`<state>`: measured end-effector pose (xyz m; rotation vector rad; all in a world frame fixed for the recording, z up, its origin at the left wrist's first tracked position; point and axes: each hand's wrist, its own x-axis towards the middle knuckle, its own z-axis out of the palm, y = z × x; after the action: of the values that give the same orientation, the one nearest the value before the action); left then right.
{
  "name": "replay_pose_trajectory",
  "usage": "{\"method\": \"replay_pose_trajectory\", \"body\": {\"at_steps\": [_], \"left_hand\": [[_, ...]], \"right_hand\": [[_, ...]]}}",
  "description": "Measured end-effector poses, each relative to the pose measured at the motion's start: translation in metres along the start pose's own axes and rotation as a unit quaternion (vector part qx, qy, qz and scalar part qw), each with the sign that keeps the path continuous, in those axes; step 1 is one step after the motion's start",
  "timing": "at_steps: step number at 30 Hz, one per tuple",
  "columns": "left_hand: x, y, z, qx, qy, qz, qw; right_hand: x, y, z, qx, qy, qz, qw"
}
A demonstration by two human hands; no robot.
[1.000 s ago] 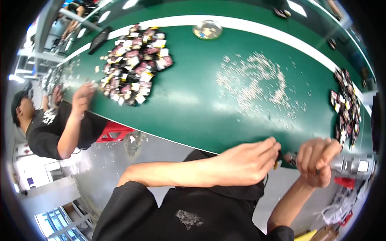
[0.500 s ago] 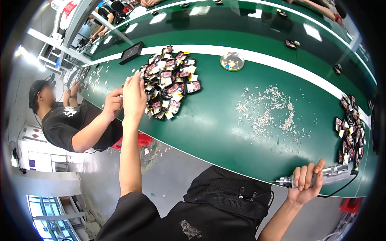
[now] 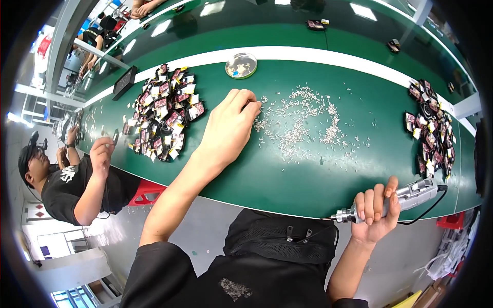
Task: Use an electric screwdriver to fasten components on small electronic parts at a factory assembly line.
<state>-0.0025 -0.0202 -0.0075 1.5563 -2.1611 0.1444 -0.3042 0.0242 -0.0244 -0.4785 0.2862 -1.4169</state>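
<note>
My left hand is over the green tabletop, its thumb and fingers pinched together at the left edge of a scatter of small silvery screws. Whatever lies between those fingertips is hidden. At the near right edge, my right hand is wrapped round a silver electric screwdriver. Its bit points left, and a black cord leaves its rear end. Left of my left hand lies a heap of small black devices with pink faces and white and yellow tags.
A round metal dish with small bits inside stands beyond my left hand. Another heap of black devices lies at the right. A black tray is at the far left. A co-worker sits left; beyond the white strip runs a green belt.
My left hand has moved right, from beside the co-worker's hand to the screws. The view has turned rightward. My right hand still holds the electric screwdriver.
</note>
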Motion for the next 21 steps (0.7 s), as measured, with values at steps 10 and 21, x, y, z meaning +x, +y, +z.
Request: {"method": "replay_pose_trajectory", "body": {"at_steps": [10,21], "left_hand": [[0.015,-0.012,0.002,-0.114,0.019,-0.068,0.991],[0.001,0.004,-0.006,-0.097,0.055,-0.042,0.993]], "right_hand": [[0.002,-0.002,-0.004,0.026,-0.015,0.008,1.000],[0.002,-0.002,-0.005,0.017,-0.034,0.011,0.999]]}}
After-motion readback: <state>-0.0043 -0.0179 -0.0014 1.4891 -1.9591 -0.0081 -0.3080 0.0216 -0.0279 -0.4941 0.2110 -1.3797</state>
